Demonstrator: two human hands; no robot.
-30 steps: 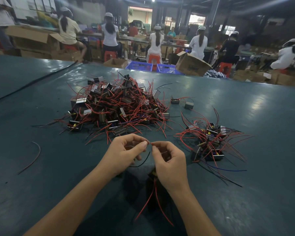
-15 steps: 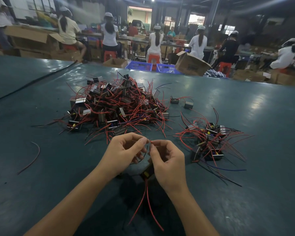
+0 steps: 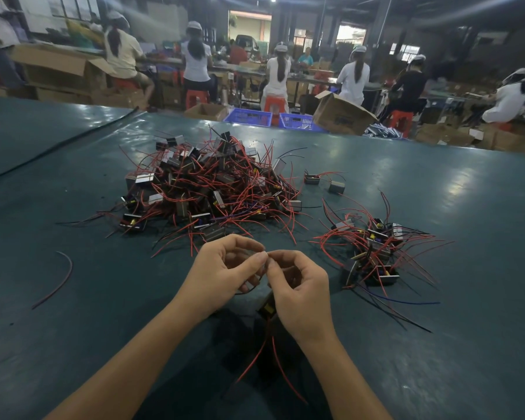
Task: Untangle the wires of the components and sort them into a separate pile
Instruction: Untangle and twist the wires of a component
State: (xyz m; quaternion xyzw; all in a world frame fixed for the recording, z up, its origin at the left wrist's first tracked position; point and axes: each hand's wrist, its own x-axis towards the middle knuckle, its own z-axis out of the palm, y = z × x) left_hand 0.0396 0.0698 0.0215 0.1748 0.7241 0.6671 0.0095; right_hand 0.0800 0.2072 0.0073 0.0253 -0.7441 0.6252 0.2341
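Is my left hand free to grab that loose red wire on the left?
Not yet, probably: the left hand and right hand both pinch a wire of the component. Otherwise only bare table lies before the loose wire.

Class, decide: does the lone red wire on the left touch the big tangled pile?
Apart: head view shows bare table between the lone red wire and the big tangled pile.
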